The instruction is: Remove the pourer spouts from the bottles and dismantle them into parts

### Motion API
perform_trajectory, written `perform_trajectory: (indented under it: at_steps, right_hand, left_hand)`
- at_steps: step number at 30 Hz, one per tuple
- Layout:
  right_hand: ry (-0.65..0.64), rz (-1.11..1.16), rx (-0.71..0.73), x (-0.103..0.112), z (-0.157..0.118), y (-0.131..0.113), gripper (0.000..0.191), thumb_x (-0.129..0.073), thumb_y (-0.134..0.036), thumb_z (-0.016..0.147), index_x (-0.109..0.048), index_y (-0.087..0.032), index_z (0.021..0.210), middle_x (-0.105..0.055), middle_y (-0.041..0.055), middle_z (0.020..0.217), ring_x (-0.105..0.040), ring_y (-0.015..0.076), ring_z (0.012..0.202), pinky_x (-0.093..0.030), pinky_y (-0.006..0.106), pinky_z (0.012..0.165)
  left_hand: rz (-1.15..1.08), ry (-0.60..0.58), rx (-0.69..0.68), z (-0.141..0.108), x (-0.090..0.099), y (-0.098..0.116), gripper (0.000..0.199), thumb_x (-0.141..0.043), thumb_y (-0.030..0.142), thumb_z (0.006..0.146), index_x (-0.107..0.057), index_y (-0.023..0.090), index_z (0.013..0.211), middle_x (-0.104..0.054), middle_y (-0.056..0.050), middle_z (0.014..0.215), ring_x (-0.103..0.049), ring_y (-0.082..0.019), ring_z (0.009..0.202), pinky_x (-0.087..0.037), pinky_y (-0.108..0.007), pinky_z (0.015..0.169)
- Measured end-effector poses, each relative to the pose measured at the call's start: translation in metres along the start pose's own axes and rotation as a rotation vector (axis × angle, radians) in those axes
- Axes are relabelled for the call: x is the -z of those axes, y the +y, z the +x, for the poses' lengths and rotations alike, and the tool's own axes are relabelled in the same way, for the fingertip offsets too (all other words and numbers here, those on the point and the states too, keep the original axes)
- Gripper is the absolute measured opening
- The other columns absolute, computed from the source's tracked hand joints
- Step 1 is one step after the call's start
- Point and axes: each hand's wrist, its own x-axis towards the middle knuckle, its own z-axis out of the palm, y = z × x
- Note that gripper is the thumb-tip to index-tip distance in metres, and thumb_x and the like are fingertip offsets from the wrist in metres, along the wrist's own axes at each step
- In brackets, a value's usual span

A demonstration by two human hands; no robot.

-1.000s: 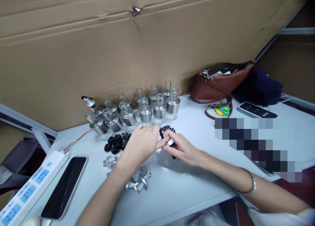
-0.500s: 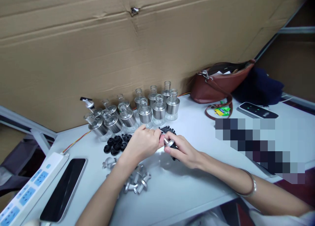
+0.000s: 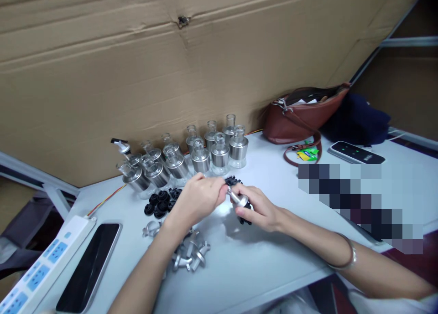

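My right hand (image 3: pixel 258 209) is closed around a silver metal pourer spout (image 3: pixel 237 197), whose narrow end points up and left. Black ribbed parts show below its base, under my fingers. My left hand (image 3: pixel 203 195) is closed at the spout's narrow end, thumb and fingers pinched together; what they grip is hidden. Just behind the hands is a pile of thin black pieces (image 3: pixel 233 181). Round black stoppers (image 3: pixel 161 203) lie left of my left hand. Silver metal spout parts (image 3: pixel 191 250) are heaped below my left forearm, which partly covers them.
Several glass bottles with metal sleeves (image 3: pixel 200 159) stand in rows at the back; one at the left carries a pourer (image 3: pixel 121 145). A phone (image 3: pixel 89 266) and a power strip (image 3: pixel 41 268) lie left. A brown bag (image 3: pixel 304 118) and a black-topped device (image 3: pixel 356 153) are at the right.
My hands have moved slightly apart, and more of the spout's narrow neck shows between them. The right hand has shifted a little to the right with the spout. The view has tilted slightly.
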Motion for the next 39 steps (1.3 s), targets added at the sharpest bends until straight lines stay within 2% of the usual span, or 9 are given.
perform_trajectory:
  at_steps: [4,6,10,13,19,22,25,32,39]
  right_hand:
    - [0.011,-0.045,0.179,-0.008,-0.002,-0.008,0.016,-0.05,-0.034,0.08,-0.04,-0.023,0.078,-0.038,-0.0043,0.059,-0.035,0.0127,0.05,-0.03,0.026,0.05]
    - [0.09,-0.07,0.193,-0.008,-0.002,-0.01,0.011,-0.052,-0.028,0.073,-0.042,-0.023,0.078,-0.043,-0.0032,0.059,-0.039,0.0137,0.051,-0.033,0.027,0.051]
    - [0.343,-0.064,-0.067,0.006,0.001,-0.004,0.004,-0.049,-0.018,0.078,-0.049,-0.021,0.08,-0.058,0.0024,0.073,-0.056,0.016,0.066,-0.046,0.028,0.062]
    - [0.426,-0.076,-0.201,0.017,0.006,0.003,0.005,-0.051,-0.022,0.085,-0.054,-0.019,0.082,-0.061,0.0025,0.074,-0.057,0.0141,0.063,-0.045,0.025,0.057]
    - [0.278,-0.017,-0.306,0.017,0.01,0.007,0.023,-0.059,-0.039,0.084,-0.067,-0.017,0.084,-0.072,0.0058,0.085,-0.066,0.0195,0.078,-0.052,0.029,0.07]
    - [0.24,-0.057,-0.324,0.022,0.011,0.01,0.029,-0.056,-0.043,0.086,-0.068,-0.016,0.086,-0.072,0.0066,0.083,-0.066,0.0193,0.073,-0.052,0.029,0.066]
    - [0.18,-0.162,-0.322,0.034,0.011,0.019,0.026,-0.055,-0.037,0.087,-0.069,-0.016,0.085,-0.071,0.0076,0.083,-0.064,0.0197,0.074,-0.05,0.031,0.068]
    - [-0.099,-0.384,-0.304,0.049,0.003,0.043,0.016,-0.058,-0.021,0.084,-0.072,-0.02,0.077,-0.066,0.007,0.082,-0.063,0.0212,0.076,-0.047,0.034,0.072]
    - [-0.14,-0.447,-0.348,0.047,0.003,0.042,0.012,-0.058,-0.022,0.083,-0.069,-0.018,0.089,-0.064,0.006,0.08,-0.06,0.0209,0.074,-0.045,0.034,0.07]
  left_hand:
    - [-0.039,-0.035,0.124,-0.001,0.001,-0.009,0.036,-0.025,0.02,0.099,-0.052,0.018,0.076,-0.063,-0.001,0.063,-0.058,-0.016,0.055,-0.039,-0.029,0.057]
    - [-0.078,-0.068,0.165,-0.001,0.003,-0.011,0.034,-0.027,0.02,0.099,-0.051,0.018,0.075,-0.062,0.001,0.061,-0.057,-0.016,0.053,-0.039,-0.027,0.055]
    - [-0.175,-0.12,0.193,-0.003,0.007,-0.009,0.022,-0.034,0.022,0.099,-0.053,0.018,0.089,-0.065,0.002,0.075,-0.062,-0.014,0.062,-0.043,-0.024,0.057]
    - [-0.223,-0.127,0.172,-0.002,0.008,-0.005,0.019,-0.036,0.022,0.099,-0.054,0.019,0.095,-0.067,0.001,0.084,-0.063,-0.014,0.071,-0.047,-0.025,0.065]
    - [-0.211,-0.109,0.134,0.0,0.005,-0.001,0.024,-0.037,0.023,0.099,-0.06,0.017,0.096,-0.067,-0.002,0.086,-0.062,-0.017,0.073,-0.044,-0.03,0.067]
    - [-0.199,-0.088,0.141,-0.001,0.005,-0.004,0.023,-0.04,0.025,0.098,-0.059,0.017,0.105,-0.069,-0.004,0.095,-0.064,-0.018,0.08,-0.044,-0.031,0.069]
    - [-0.188,-0.063,0.176,-0.004,0.01,-0.01,0.026,-0.041,0.028,0.098,-0.056,0.015,0.115,-0.069,-0.006,0.104,-0.065,-0.02,0.088,-0.045,-0.033,0.073]
    - [-0.23,-0.099,0.216,-0.009,0.033,-0.022,0.023,-0.039,0.022,0.097,-0.059,0.016,0.105,-0.068,-0.005,0.095,-0.063,-0.02,0.083,-0.047,-0.034,0.075]
    - [-0.246,-0.138,0.249,-0.01,0.039,-0.021,0.021,-0.039,0.021,0.097,-0.06,0.016,0.101,-0.067,-0.004,0.09,-0.06,-0.019,0.078,-0.046,-0.034,0.075]
